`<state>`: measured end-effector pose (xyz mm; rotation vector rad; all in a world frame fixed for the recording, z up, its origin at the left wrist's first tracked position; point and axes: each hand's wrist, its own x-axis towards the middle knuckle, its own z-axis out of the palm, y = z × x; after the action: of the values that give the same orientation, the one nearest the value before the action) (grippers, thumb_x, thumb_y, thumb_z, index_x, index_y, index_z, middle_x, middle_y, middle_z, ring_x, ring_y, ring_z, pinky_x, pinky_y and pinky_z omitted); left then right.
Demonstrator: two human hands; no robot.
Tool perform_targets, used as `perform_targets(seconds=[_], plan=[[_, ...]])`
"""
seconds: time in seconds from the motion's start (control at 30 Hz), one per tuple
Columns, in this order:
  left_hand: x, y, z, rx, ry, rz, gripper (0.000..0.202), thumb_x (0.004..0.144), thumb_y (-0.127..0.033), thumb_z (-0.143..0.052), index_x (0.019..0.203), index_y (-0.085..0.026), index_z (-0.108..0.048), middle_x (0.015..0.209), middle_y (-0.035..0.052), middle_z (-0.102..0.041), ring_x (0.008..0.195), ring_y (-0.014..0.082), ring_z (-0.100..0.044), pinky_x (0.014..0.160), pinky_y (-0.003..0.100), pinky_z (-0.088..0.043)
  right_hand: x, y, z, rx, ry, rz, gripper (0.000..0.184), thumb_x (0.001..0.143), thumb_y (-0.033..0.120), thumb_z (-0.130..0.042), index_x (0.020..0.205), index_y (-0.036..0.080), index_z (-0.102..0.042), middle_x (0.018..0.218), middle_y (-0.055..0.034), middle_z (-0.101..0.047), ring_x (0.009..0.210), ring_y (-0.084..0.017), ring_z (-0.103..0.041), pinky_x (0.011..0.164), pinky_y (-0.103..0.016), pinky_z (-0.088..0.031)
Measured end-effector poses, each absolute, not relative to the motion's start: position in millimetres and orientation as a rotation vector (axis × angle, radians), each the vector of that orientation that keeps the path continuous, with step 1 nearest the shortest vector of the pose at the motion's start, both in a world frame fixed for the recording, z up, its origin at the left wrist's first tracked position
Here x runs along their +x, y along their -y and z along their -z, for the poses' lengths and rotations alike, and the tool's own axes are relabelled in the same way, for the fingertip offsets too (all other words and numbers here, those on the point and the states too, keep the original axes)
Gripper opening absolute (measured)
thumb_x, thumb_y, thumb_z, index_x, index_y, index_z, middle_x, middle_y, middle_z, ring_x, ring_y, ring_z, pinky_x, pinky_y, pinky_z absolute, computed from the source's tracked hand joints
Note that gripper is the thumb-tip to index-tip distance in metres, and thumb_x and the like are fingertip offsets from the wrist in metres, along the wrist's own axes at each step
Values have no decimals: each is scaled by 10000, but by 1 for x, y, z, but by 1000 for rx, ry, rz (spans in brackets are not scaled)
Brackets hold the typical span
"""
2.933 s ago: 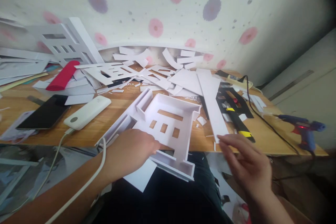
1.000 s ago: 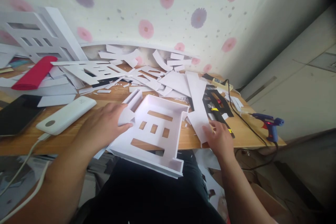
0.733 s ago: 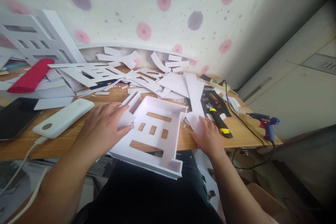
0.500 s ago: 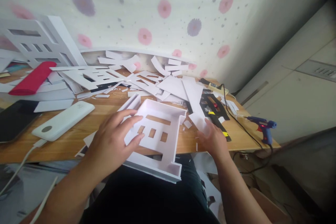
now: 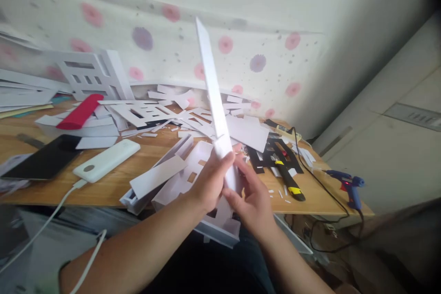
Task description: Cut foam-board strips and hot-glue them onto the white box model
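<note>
Both my hands hold a long white foam-board strip (image 5: 212, 87) that rises tilted above the table, its pointed end up. My left hand (image 5: 211, 179) is closed round its lower part from the left. From the right, my right hand (image 5: 253, 193) grips the bottom end between thumb and fingers. Beneath them a white foam-board frame (image 5: 172, 183) with raised walls and rectangular cut-outs lies at the table's front edge, partly hidden by my left arm. On its left, a flat white piece (image 5: 158, 175) rests across a narrow white channel piece.
A utility knife (image 5: 290, 181) lies right of my hands, and a blue glue gun (image 5: 347, 183) stands at the right edge with its cord trailing. White scraps (image 5: 161, 112) cover the back. At left are a white power bank (image 5: 106, 161), a black tablet (image 5: 44, 156) and a red case (image 5: 80, 112).
The white strip has been lifted off the table and stands tilted upward. My left hand has left the frame and joined my right hand on the strip. The view has shifted.
</note>
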<state>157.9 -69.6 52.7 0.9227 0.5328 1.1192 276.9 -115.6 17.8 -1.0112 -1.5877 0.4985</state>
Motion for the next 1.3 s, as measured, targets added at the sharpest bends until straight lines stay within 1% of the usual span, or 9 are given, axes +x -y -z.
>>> perform_targets(seconds=[0.1, 0.27, 0.47, 0.67, 0.77, 0.87, 1.13, 1.2, 1.3], plan=[[149, 65, -59, 832, -614, -1213, 553, 806, -623, -642, 1077, -141, -666, 1009, 122, -706, 888, 229, -673, 724, 316, -538, 275, 119, -21, -915, 1783, -539, 709, 873, 472, -714, 1485, 260, -427, 1520, -122, -403, 1412, -315, -368, 1149, -560, -338], [124, 62, -64, 790, -597, -1222, 604, 772, -677, -638, 1064, -147, -628, 713, 48, -667, 661, 179, -647, 577, 270, -514, 282, 124, -16, -817, 1923, -456, 577, 907, 339, -705, 1443, 333, -490, 1349, -82, -594, 1260, -252, -559, 1033, -448, -510], [120, 67, -58, 704, -548, -1201, 655, 794, -704, -588, 1100, -125, -634, 756, 68, -689, 644, 167, -645, 621, 275, -539, 268, 124, -16, -839, 1859, -179, 337, 928, 243, -678, 1260, 301, -668, 1109, -77, -687, 991, -198, -682, 845, -344, -605], [115, 68, -58, 614, -531, -1074, 854, 805, -855, -322, 1080, -125, -670, 760, 99, -689, 656, 194, -654, 605, 295, -531, 263, 127, -21, -816, 1878, -44, 292, 952, 271, -647, 1243, 275, -676, 1069, -76, -692, 944, -190, -688, 786, -304, -611], [112, 70, -61, 540, -468, -1052, 815, 875, -794, -247, 1090, -134, -676, 871, 110, -710, 742, 201, -663, 689, 324, -546, 262, 127, -20, -817, 1872, -12, 274, 959, 274, -633, 1229, 262, -681, 1057, -75, -684, 931, -181, -685, 782, -284, -604], [110, 73, -62, 446, -436, -989, 785, 901, -756, -267, 1086, -119, -687, 916, 113, -711, 799, 197, -663, 721, 313, -537, 262, 127, -18, -818, 1881, 23, 267, 963, 261, -625, 1225, 241, -675, 1038, -84, -671, 920, -182, -676, 771, -281, -596], [105, 80, -52, 390, -358, -938, 767, 861, -785, -346, 1055, -115, -663, 796, 94, -648, 754, 209, -634, 671, 315, -522, 263, 123, -9, -746, 1934, 172, 245, 987, 223, -585, 1217, 158, -637, 995, -110, -639, 876, -181, -641, 700, -295, -572], [105, 83, -50, 380, -316, -931, 738, 845, -788, -389, 1044, -130, -656, 793, 76, -622, 746, 201, -621, 663, 305, -518, 263, 124, -8, -730, 1947, 181, 227, 986, 216, -585, 1193, 144, -641, 982, -110, -634, 864, -180, -635, 695, -293, -565], [108, 89, -51, 397, -246, -985, 648, 864, -742, -431, 1178, -210, -625, 889, 52, -626, 732, 184, -605, 645, 304, -516, 264, 127, -7, -723, 1962, 207, 210, 988, 209, -577, 1176, 141, -642, 967, -106, -626, 845, -178, -628, 669, -284, -550]])
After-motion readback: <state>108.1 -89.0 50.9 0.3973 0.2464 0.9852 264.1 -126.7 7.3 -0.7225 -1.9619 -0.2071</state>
